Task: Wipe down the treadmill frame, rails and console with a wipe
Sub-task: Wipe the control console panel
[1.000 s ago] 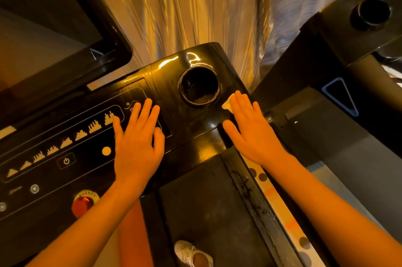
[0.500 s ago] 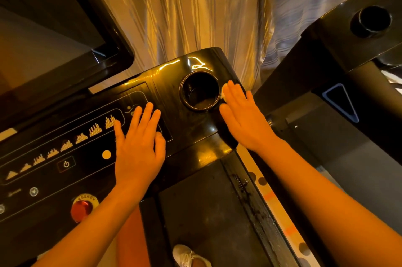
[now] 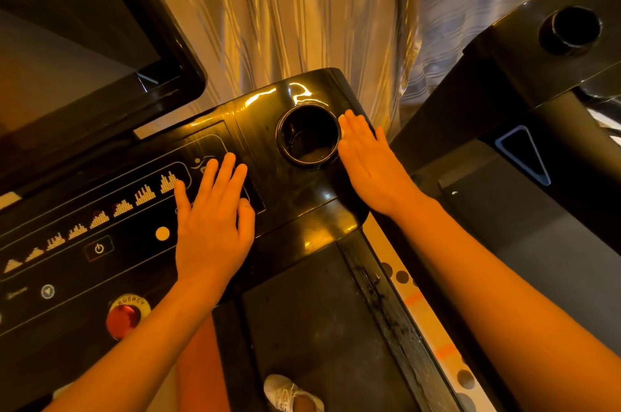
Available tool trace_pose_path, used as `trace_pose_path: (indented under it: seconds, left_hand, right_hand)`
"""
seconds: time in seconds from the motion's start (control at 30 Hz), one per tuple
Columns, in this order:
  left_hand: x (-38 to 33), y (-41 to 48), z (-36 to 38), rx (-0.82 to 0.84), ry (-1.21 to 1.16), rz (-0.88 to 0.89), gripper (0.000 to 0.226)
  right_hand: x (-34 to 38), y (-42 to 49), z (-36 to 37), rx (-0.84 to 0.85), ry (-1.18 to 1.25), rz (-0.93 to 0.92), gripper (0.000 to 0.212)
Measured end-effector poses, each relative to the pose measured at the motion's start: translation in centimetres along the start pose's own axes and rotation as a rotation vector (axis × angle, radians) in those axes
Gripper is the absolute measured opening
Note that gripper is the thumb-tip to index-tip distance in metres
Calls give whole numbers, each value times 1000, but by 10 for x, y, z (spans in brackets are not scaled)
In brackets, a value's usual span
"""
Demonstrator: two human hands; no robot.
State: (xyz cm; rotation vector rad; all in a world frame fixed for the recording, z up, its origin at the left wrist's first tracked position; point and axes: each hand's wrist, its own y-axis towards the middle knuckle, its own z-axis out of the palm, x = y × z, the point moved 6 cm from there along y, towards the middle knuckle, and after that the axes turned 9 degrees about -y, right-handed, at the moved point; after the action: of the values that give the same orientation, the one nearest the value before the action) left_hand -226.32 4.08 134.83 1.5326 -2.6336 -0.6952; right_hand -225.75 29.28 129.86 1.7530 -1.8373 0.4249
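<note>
Far left: big tilted screen [image 3: 67,52] above the console [image 3: 289,196], dark and glossy. Below it the button panel w/ the bar-graph icons [image 3: 100,216], a power button [image 3: 99,247] and a red emergency stop [image 3: 122,319] near the bottom edge.

Left hand [image 3: 211,226] lies flat and open on the panel, fingers spread, nothing under it that shows; looks like bracing only.

Middle: round cup holder [image 3: 307,135] sunk in the console's right wing. Some grit or residue seems to sit in its bottom, too dim to be sure.

Right hand [image 3: 368,163] is flat, palm down, just right of the cup holder rim, pressing the wipe [image 3: 342,125] against the surface. Only a pale sliver of the wipe peeks out at the fingertips; rest is hidden under the hand.

Progress, as a guess: console's right wing is being done now. Can't tell what's already clean; glare hides streaks. Screen, button panel, cup holder inside, the side rail [image 3: 386,304] (visibly grimy) and frame likely remain.

In the way: cup holder rim breaks a straight pass, and the stop button and power key need care when wiping the panel. Right: curtain [image 3: 302,8] behind, a second machine [image 3: 537,75] close by w/ its own cup hole, tight gap between. A shoe [image 3: 289,393] on the belt below.
</note>
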Motion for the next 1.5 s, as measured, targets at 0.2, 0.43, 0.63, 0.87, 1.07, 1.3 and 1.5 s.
trace_pose_path:
  seconds: [0.2,0.43,0.63,0.87,1.07,1.3,1.5]
  left_hand:
    - [0,1,0,5,-2,3,53]
    - [-2,0,0,5,22,15,53]
    - [-3,0,1,2,54,26,53]
    - [-3,0,2,12,62,29,54]
    - [-3,0,3,16,82,33,54]
    - [-1,0,3,4,75,47,53]
    - [-1,0,4,7,88,51,53]
  right_hand:
    - [-15,-50,13,20,-33,-82,85]
    - [-30,-20,6,-45,42,1,75]
    - [-40,-40,9,-33,70,8,71]
    - [-21,-15,-5,-54,18,-39,67]
    - [-25,-1,-3,5,-99,-87,68]
    - [-13,45,-9,15,-62,-111,56]
    - [-17,38,-14,39,-108,-140,58]
